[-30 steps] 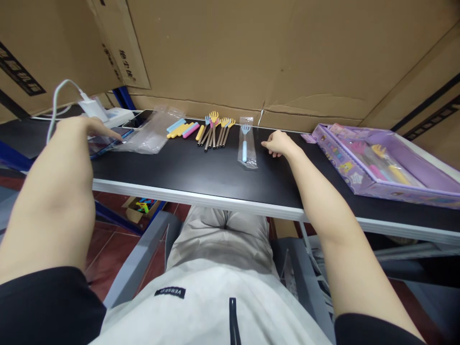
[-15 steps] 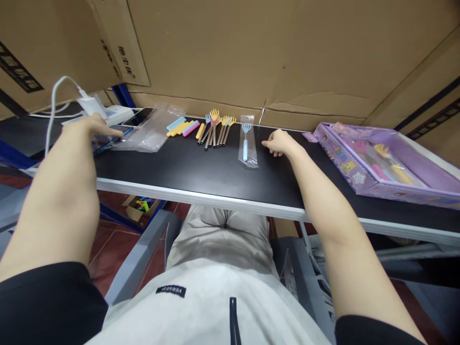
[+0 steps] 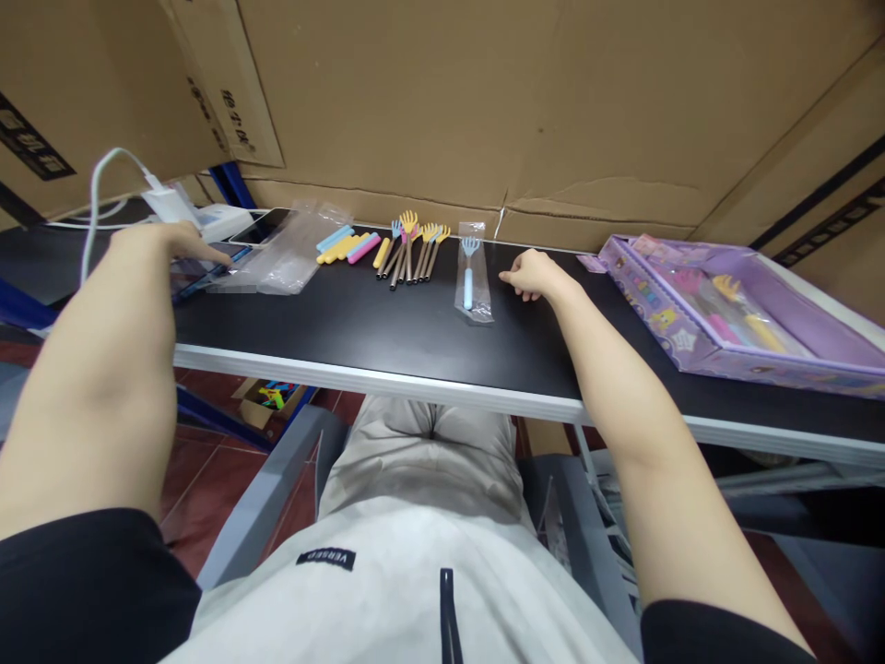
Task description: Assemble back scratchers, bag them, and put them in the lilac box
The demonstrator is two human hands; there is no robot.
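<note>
Sitting at a black tabletop (image 3: 387, 323), the person has a right hand (image 3: 532, 275) with fingers curled narrow and nothing visible in them, just right of a clear-bagged blue claw-headed stick (image 3: 468, 288) and left of an open purple box (image 3: 640, 300). Over a dark flat device (image 3: 190, 281) at the far left, the left hand (image 3: 162, 242) stretches one finger toward clear plastic bags (image 3: 283, 263); whether it grips anything I cannot tell. Farther back lie colored handles (image 3: 349, 245) and bunched claw-headed rods (image 3: 409, 254), before a cardboard wall (image 3: 518, 111).
</note>
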